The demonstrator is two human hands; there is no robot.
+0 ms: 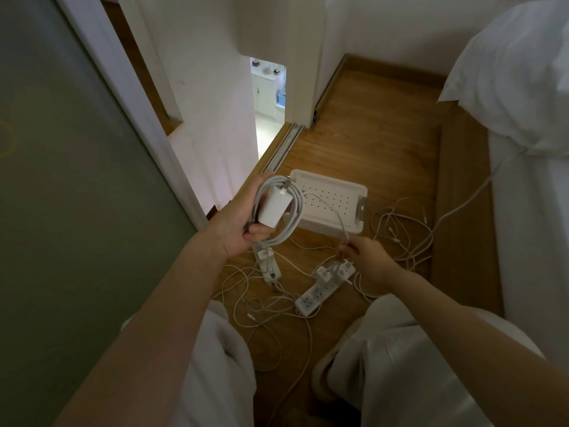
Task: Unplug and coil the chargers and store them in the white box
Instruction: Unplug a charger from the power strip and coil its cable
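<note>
Wooden floor (369, 143) holds tangled cables (400, 232); left hand (246, 220) grips coiled charger (272, 208), right hand (366, 257) seemingly pinches cable (338, 215).

Our left arm: bare, stretched forward. Left hand (243, 218): palm up, fingers curled round coiled charger (275, 208). Our right arm: bare, reaching lower. Right hand (368, 257): knuckles up, fingertips pinching cable (345, 236).

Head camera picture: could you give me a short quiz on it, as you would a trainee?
1. True or false: the coiled white cable with square white charger brick lies inside the white perforated plastic box.
2. Which hand pinches the thin loose white cable? A left, B right.
3. Fill in: the long white power strip lies on the ___ floor.
Key: 1 false, the left hand grips it; 2 B, the right hand; 3 wooden.
</note>
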